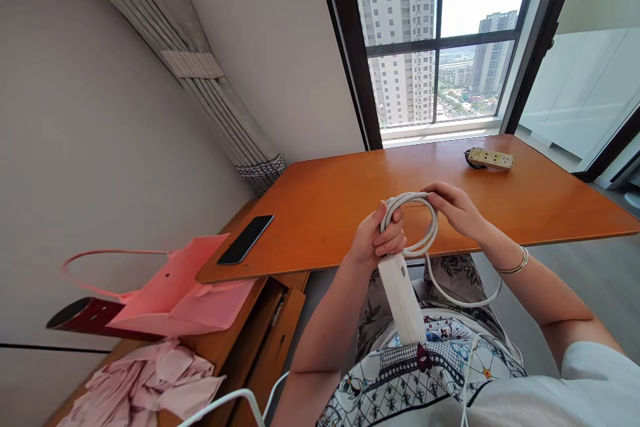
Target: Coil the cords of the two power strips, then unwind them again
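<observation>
A white cable point(429, 230) is wound into several loops in front of me, over the near edge of the wooden table. My left hand point(380, 235) is closed around the left side of the coil. Below that hand hangs a long white power strip point(403, 300), its lower end by the patterned cloth on my lap. At the top right of the coil, the fingers of my right hand point(453, 208) pinch the cable. A loose length of it curves down from the loops toward my lap.
On the wooden table point(340, 193) lie a black phone point(246, 240) at left and a yellowish power strip point(490, 159) at far right. A pink bag point(185, 287) and pink cloth point(145, 383) rest on a lower wooden cabinet at left. A window point(440, 47) stands behind the table.
</observation>
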A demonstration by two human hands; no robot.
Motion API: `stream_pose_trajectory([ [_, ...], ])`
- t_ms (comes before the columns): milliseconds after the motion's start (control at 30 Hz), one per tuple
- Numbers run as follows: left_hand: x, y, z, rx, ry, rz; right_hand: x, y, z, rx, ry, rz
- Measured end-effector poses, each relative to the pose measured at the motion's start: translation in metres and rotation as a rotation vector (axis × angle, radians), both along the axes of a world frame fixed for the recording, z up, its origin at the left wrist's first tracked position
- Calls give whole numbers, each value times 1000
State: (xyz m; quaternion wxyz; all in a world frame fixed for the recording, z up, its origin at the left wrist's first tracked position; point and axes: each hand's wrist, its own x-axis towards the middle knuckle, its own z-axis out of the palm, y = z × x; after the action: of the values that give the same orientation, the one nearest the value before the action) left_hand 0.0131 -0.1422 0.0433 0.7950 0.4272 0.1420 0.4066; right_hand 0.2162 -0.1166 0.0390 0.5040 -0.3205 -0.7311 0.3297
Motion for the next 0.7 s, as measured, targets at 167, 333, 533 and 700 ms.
stream_pose_trajectory([
  [167, 1, 1, -4, 80, 18, -8, -5, -4, 7, 61, 43, -117],
  [333, 3, -4, -5, 126, 17, -87, -15, -9, 10, -99, 117, -25],
  [533, -6, -7, -3, 133, -63, 40, -13, -8, -12, -363, 246, 219],
  [700, -22, -11, 14, 237, -114, 237, 4, -16, -35, -413, -20, 418],
])
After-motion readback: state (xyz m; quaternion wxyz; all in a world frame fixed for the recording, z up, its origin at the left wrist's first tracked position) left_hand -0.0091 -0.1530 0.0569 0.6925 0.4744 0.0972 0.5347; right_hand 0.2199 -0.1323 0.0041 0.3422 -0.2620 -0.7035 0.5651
